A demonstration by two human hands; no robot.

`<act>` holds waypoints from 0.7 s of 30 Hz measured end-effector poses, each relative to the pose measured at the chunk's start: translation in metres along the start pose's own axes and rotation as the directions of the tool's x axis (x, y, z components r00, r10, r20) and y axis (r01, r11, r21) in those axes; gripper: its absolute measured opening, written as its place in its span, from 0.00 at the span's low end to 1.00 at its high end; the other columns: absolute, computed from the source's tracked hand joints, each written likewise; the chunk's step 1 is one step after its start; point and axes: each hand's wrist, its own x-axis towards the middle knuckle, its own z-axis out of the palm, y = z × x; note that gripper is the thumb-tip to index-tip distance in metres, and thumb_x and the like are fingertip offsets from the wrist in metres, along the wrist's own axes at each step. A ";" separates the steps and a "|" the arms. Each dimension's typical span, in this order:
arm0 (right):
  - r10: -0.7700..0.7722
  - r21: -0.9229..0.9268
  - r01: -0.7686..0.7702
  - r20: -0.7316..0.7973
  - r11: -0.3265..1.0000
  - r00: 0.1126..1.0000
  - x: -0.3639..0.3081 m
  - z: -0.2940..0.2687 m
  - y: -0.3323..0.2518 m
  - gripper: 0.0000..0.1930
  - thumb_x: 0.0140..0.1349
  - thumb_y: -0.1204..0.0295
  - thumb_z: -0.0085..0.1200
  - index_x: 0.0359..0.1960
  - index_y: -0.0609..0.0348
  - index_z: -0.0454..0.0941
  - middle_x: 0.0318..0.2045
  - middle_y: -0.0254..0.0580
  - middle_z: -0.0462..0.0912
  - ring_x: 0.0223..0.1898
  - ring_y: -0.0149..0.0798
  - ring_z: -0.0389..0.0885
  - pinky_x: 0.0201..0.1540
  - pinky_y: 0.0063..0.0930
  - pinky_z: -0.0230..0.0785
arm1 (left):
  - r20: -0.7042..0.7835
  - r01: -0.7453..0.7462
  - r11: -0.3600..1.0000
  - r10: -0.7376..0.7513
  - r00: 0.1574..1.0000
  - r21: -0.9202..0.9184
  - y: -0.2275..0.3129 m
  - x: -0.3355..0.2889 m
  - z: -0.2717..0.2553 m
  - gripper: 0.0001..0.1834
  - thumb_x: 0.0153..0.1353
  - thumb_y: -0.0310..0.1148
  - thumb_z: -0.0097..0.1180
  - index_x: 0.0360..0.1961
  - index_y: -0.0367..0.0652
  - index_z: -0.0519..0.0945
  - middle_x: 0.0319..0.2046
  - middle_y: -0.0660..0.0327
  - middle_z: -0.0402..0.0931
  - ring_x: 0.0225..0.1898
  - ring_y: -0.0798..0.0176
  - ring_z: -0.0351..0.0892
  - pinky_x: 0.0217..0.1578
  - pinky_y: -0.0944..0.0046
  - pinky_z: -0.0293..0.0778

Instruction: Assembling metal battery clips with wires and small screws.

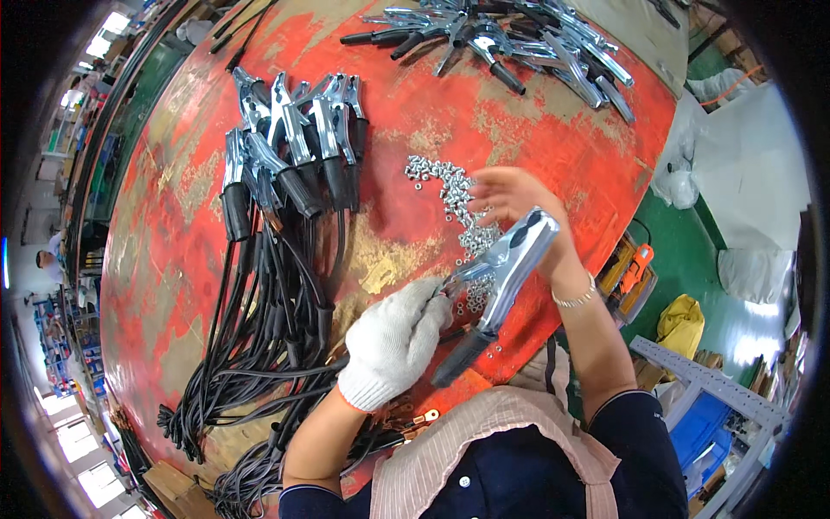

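L hand [393, 342], in a white glove, has its fingers curled round one side of a clamp [517, 272]. The clamp sticks out just R of those fingers, tilted, tip up & to the R, black grip [464, 356] down by the person's apron [484, 415]. It's shiny silver metal w/ that dark grip on one arm. R hand [519, 203] is bare, just past the clamp's tip & next to the little silver nuts [456, 195]; its fingers are a bit bent & blurry, so can't tell if they've got one. Nuts lie in a long heap on the scuffed red table [398, 112]. Over L: a bunch of clamps [298, 138] w/ black cables [277, 329]. Far side: another clamp pile [553, 52].
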 end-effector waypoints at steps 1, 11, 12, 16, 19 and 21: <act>-0.083 -0.514 0.091 0.039 0.853 0.996 0.009 0.009 -0.005 0.19 0.67 0.58 0.48 0.49 0.59 0.77 0.41 0.44 0.80 0.43 0.42 0.81 0.47 0.32 0.74 | 0.012 0.042 0.998 -0.042 0.999 -0.036 -0.001 -0.001 0.000 0.11 0.65 0.31 0.50 0.45 0.40 0.78 0.26 0.55 0.80 0.29 0.53 0.82 0.31 0.59 0.76; -0.259 -0.882 0.343 0.431 -0.324 0.864 0.053 0.027 0.015 0.08 0.52 0.64 0.62 0.27 0.53 0.80 0.29 0.35 0.74 0.36 0.40 0.75 0.37 0.34 0.72 | 0.025 0.171 0.960 -0.170 0.985 -0.223 -0.007 0.000 0.001 0.10 0.64 0.32 0.51 0.41 0.37 0.80 0.24 0.56 0.76 0.26 0.65 0.76 0.31 0.65 0.72; -0.288 -0.897 0.357 0.426 -0.261 0.858 0.053 0.028 0.013 0.07 0.53 0.65 0.63 0.27 0.53 0.80 0.29 0.35 0.74 0.35 0.39 0.76 0.36 0.33 0.71 | 0.018 0.163 0.960 -0.163 0.987 -0.230 -0.006 0.000 0.001 0.10 0.64 0.32 0.51 0.41 0.37 0.80 0.24 0.56 0.76 0.26 0.64 0.76 0.31 0.64 0.72; -0.213 -0.902 0.307 0.250 0.303 0.944 0.035 0.040 -0.017 0.04 0.57 0.72 0.58 0.27 0.56 0.79 0.31 0.36 0.77 0.35 0.37 0.78 0.38 0.30 0.72 | -0.015 0.104 0.966 -0.110 0.994 -0.237 -0.007 -0.001 -0.003 0.10 0.64 0.31 0.51 0.39 0.37 0.80 0.23 0.55 0.76 0.25 0.61 0.77 0.30 0.64 0.72; -0.120 -0.675 0.275 0.267 0.685 0.956 -0.002 0.038 -0.017 0.01 0.58 0.79 0.55 0.31 0.59 0.78 0.32 0.37 0.80 0.37 0.35 0.81 0.40 0.27 0.73 | -0.011 0.092 0.971 -0.097 0.995 -0.220 -0.004 -0.002 -0.006 0.10 0.64 0.32 0.50 0.38 0.37 0.80 0.23 0.55 0.77 0.25 0.60 0.78 0.30 0.63 0.72; -0.095 -0.507 0.221 0.262 0.833 0.960 -0.018 0.038 -0.005 0.01 0.59 0.78 0.57 0.31 0.61 0.78 0.32 0.36 0.79 0.35 0.32 0.78 0.39 0.25 0.71 | 0.001 0.090 0.976 -0.092 0.996 -0.200 -0.002 -0.003 -0.008 0.10 0.64 0.32 0.50 0.38 0.37 0.80 0.24 0.55 0.77 0.25 0.60 0.78 0.29 0.63 0.72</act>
